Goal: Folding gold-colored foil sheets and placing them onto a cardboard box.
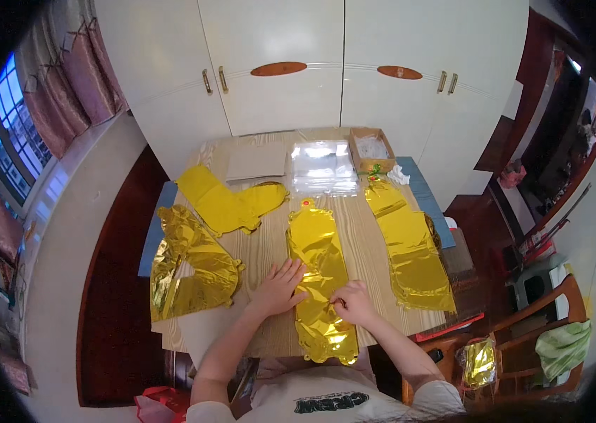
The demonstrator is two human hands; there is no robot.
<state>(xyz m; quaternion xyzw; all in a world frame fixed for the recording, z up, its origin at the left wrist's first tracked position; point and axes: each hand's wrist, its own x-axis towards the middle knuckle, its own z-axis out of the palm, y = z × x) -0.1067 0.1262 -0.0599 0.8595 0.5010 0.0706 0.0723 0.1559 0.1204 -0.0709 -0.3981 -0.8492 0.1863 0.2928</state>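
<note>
A flat gold foil balloon lies lengthwise in front of me on the wooden table, creased across its middle and crumpled at the near end. My left hand rests flat on its left edge, fingers stretched out. On the balloon's right side, my right hand is closed, its curled fingertips pinching the foil. A small red and green spot marks the balloon's far end. To the left lie a crinkled gold foil sheet and a smoother, boot-shaped gold foil balloon. Another long gold foil balloon is at the right.
Clear plastic sleeves, a beige cardboard sheet and an open cardboard box holding clear plastic sit at the table's far side. White cabinets stand behind. A wooden chair holds a packet of gold foil and a green cloth.
</note>
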